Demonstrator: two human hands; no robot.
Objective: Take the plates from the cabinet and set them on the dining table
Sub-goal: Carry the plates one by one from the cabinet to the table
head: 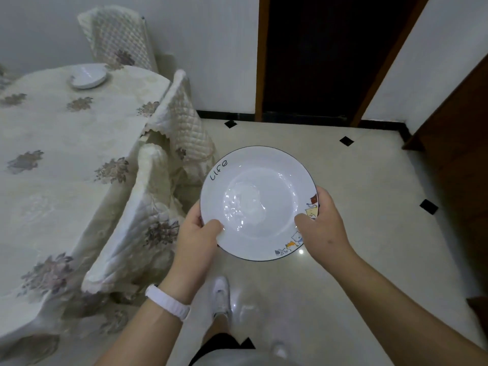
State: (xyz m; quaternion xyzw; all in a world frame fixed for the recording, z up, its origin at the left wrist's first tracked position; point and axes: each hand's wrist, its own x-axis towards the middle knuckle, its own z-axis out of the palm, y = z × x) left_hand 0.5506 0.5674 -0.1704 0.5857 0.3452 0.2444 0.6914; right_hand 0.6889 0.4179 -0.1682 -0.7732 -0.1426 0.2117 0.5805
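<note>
Grip: left hand point(196, 233) and right hand point(323, 225) clasp opposite rims of white plate point(253, 199), thumbs on top, level above tiled floor point(356, 194). Worktop point(52, 143), clothed, left; second plate point(88, 76) on its far end.

arms: bare, no sleeves | left wrist: white band point(169, 302) | shoe point(221, 294): white | shorts point(219, 344): dark

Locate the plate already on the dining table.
In the head view, upper left: the white plate sits near the far edge of the dining table, just before the far quilted chair, well away from the held plate.
</note>
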